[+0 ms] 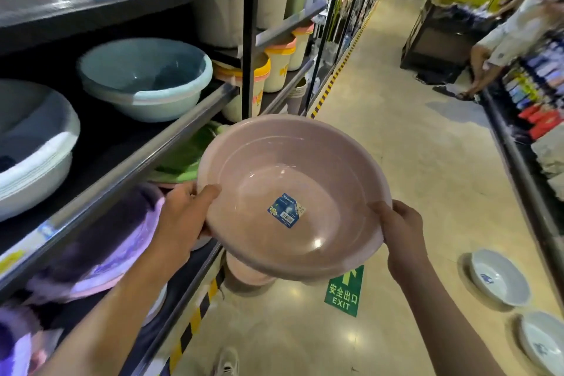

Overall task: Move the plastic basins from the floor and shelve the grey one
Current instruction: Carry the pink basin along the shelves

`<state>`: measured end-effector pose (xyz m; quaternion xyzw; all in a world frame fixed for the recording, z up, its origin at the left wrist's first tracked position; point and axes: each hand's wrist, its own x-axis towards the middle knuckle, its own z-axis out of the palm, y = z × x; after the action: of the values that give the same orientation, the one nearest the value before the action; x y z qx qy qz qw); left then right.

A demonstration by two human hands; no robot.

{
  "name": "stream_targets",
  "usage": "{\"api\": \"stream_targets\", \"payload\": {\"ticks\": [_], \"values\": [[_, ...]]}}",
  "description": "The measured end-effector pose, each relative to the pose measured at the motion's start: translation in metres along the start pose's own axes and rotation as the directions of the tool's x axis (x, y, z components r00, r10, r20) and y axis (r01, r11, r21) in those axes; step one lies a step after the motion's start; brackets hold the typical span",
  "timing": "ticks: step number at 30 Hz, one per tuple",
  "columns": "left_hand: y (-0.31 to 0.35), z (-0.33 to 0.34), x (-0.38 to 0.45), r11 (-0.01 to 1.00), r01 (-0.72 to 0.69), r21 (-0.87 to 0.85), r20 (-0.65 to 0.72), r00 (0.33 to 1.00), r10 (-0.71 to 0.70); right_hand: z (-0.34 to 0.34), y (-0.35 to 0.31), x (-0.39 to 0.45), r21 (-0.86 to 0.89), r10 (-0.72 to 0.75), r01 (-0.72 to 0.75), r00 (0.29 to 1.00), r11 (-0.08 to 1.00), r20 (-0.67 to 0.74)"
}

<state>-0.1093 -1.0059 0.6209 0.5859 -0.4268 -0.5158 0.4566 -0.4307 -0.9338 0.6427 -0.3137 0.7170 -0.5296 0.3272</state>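
I hold a pink plastic basin (293, 180) in the air, level with the lower shelf edge, with a blue sticker inside it. My left hand (186, 217) grips its left rim, thumb over the edge. My right hand (403, 232) grips the right rim the same way. Two grey basins (497, 281) (540, 345) lie on the floor at the lower right, apart from my hands. More pink basins (244, 275) sit on the floor right under the one I hold.
The shelf unit (137, 159) on my left carries a teal basin (146, 76), a white basin (30, 146), purple basins (116, 247) and green ones below. Bins stand further along. A person (500, 40) stands in the aisle at the far right. A green exit sign (343, 293) marks the floor.
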Motion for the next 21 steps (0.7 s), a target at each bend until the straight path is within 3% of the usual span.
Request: {"api": "stream_targets", "payload": {"ticks": [5, 10, 21], "values": [[0.005, 0.01, 0.084, 0.992, -0.018, 0.122, 0.022, 1.0, 0.016, 0.044, -0.005, 0.061, -0.089, -0.009, 0.006, 0.999, 0.996, -0.037], [-0.012, 0.022, 0.144, 0.953, -0.027, 0.301, 0.014, 1.0, 0.023, 0.077, 0.006, 0.115, -0.285, -0.056, 0.034, 0.996, 0.958, -0.069], [-0.104, 0.079, 0.253, 0.88, 0.105, 0.462, -0.106, 0.992, -0.063, 0.143, 0.11, 0.264, -0.479, 0.015, 0.037, 0.995, 0.877, 0.103]]}}
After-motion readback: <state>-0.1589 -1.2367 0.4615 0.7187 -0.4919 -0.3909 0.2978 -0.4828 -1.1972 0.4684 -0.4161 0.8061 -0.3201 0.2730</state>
